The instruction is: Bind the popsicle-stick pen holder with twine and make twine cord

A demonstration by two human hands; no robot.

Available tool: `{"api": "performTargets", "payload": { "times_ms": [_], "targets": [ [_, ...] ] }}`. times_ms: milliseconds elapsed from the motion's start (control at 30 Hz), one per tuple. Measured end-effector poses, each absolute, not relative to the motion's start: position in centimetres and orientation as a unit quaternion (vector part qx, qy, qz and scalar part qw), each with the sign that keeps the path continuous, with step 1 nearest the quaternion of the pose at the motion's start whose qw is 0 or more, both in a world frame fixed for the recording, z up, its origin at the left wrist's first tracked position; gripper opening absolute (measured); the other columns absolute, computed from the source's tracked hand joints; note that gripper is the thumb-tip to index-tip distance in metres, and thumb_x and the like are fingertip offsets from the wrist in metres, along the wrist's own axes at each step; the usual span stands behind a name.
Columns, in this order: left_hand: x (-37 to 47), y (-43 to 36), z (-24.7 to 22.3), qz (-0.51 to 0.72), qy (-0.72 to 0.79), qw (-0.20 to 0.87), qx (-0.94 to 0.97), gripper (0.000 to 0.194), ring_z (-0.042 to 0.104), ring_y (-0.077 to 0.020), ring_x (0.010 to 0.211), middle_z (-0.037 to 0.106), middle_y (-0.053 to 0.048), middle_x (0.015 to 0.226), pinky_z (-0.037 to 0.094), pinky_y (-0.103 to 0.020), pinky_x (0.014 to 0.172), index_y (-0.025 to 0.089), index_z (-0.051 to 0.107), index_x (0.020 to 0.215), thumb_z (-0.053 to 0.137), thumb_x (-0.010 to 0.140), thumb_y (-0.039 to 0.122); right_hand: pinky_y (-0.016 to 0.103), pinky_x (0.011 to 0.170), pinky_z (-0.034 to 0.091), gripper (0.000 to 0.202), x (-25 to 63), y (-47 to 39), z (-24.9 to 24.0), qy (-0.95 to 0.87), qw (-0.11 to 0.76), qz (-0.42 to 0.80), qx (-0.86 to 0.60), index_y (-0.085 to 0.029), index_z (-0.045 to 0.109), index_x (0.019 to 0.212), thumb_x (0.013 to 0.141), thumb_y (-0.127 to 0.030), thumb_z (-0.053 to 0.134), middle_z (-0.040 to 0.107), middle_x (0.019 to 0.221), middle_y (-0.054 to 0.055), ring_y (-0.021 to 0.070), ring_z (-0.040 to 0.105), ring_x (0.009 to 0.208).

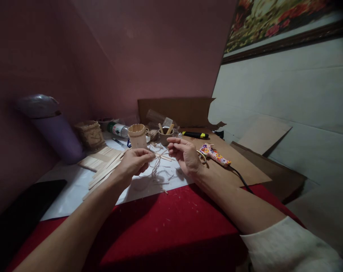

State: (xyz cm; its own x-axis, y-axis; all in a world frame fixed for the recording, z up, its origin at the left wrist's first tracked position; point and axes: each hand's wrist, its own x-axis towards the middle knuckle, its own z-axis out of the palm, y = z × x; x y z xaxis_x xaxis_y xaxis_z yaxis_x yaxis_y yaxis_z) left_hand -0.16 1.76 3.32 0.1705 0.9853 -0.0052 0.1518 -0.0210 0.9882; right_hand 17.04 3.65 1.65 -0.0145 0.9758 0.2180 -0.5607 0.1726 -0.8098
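Note:
Thin beige twine (157, 165) hangs in loose strands between my hands, over the white paper. My left hand (139, 161) pinches it between thumb and fingertips. Facing it, my right hand (184, 155) has its fingers bent together round the other end of the twine. Just behind my left hand stands a cup made of craft sticks (137, 136) with a scalloped rim. Several loose craft sticks (103, 172) lie to the left, partly behind my left forearm. A bangle circles my right wrist.
A glue gun (215, 155) with a flowered pattern lies on cardboard (245, 172) at right, its cord trailing forward. Behind it is a black and yellow utility knife (195, 135). A small pot (166, 138) holds sticks; a plastic bottle (117, 129) lies at back left.

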Motion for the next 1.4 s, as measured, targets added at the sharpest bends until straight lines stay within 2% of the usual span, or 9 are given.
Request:
{"api": "performTargets", "payload": {
  "times_ms": [133,267,533,700,933,1133,1267,1333,1400],
  "targets": [
    [-0.3,1.3,3.6,0.374,0.413,0.565,0.609,0.015,0.02,-0.0041,0.037,0.031,0.008,0.041,0.011,-0.02,0.038,0.014,0.064,0.066,0.059,0.073,0.026,0.026,0.056,0.037,0.017,17.1,3.8,1.6,-0.388,0.661,0.582,-0.271,-0.013,0.066,0.076,0.064,-0.009,0.054,0.062,0.063,0.002,0.0091,0.05,0.053],
    [-0.3,1.0,3.6,0.369,0.362,0.598,0.612,0.012,0.024,-0.0057,0.04,0.036,0.005,0.043,0.012,-0.022,0.04,0.016,0.07,0.074,0.061,0.068,0.02,0.026,0.056,0.037,0.017,17.1,3.6,1.6,-0.392,0.659,0.583,-0.27,-0.013,0.066,0.076,0.065,-0.009,0.054,0.061,0.064,0.002,0.009,0.05,0.054],
    [0.1,1.2,3.6,0.417,0.406,0.52,0.625,0.016,0.027,-0.0048,0.04,0.043,0.005,0.044,0.016,-0.022,0.039,0.016,0.07,0.069,0.074,0.062,0.03,0.027,0.057,0.038,0.017,16.9,3.5,1.6,-0.417,0.623,0.598,-0.282,-0.013,0.066,0.078,0.066,-0.009,0.054,0.062,0.064,0.001,0.0092,0.051,0.053],
    [0.4,1.2,3.7,0.461,0.441,0.473,0.607,0.029,0.021,-0.0038,0.035,0.031,0.008,0.037,0.011,-0.021,0.037,0.014,0.065,0.061,0.067,0.07,0.041,0.025,0.053,0.035,0.018,16.9,3.5,1.5,-0.43,0.605,0.607,-0.284,-0.013,0.067,0.078,0.065,-0.011,0.055,0.062,0.062,0.001,0.0088,0.05,0.05],
    [-0.2,2.0,3.5,0.438,0.53,0.562,0.46,0.035,0.01,-0.0037,0.028,0.02,0.009,0.029,0.005,-0.02,0.033,0.015,0.053,0.048,0.053,0.077,0.036,0.026,0.052,0.034,0.02,16.7,3.1,1.5,-0.483,0.589,0.586,-0.278,-0.014,0.069,0.076,0.064,-0.012,0.054,0.062,0.06,0.001,0.0094,0.049,0.049],
    [-1.2,2.4,3.1,0.366,0.472,0.693,0.403,0.055,0.009,-0.0046,0.027,0.016,0.008,0.028,0.008,-0.02,0.033,0.015,0.055,0.048,0.04,0.083,0.055,0.026,0.052,0.034,0.02,17.0,3.0,1.5,-0.476,0.596,0.59,-0.265,-0.015,0.07,0.078,0.065,-0.013,0.054,0.062,0.062,0.001,0.0094,0.05,0.051],
    [-1.0,2.3,2.9,0.378,0.501,0.632,0.455,0.043,0.012,-0.0039,0.028,0.021,0.01,0.031,0.006,-0.019,0.034,0.016,0.055,0.056,0.053,0.078,0.053,0.026,0.052,0.035,0.02,17.1,3.1,1.6,-0.464,0.601,0.592,-0.271,-0.015,0.069,0.079,0.065,-0.013,0.054,0.062,0.063,0.001,0.0097,0.049,0.053],
    [-0.6,2.2,2.8,0.4,0.511,0.585,0.487,0.033,0.019,-0.0033,0.028,0.031,0.008,0.033,0.008,-0.018,0.034,0.016,0.053,0.059,0.063,0.074,0.044,0.025,0.052,0.035,0.02,17.1,3.2,1.6,-0.454,0.606,0.593,-0.273,-0.015,0.069,0.079,0.065,-0.013,0.054,0.062,0.063,0.001,0.0095,0.049,0.053],
    [-0.1,2.1,2.8,0.416,0.503,0.549,0.522,0.026,0.033,-0.004,0.032,0.046,0.004,0.04,0.017,-0.017,0.035,0.015,0.054,0.063,0.067,0.072,0.035,0.025,0.053,0.036,0.019,17.1,3.3,1.6,-0.439,0.613,0.596,-0.276,-0.014,0.068,0.078,0.066,-0.012,0.055,0.062,0.063,0.001,0.0092,0.049,0.053]
  ]
}}
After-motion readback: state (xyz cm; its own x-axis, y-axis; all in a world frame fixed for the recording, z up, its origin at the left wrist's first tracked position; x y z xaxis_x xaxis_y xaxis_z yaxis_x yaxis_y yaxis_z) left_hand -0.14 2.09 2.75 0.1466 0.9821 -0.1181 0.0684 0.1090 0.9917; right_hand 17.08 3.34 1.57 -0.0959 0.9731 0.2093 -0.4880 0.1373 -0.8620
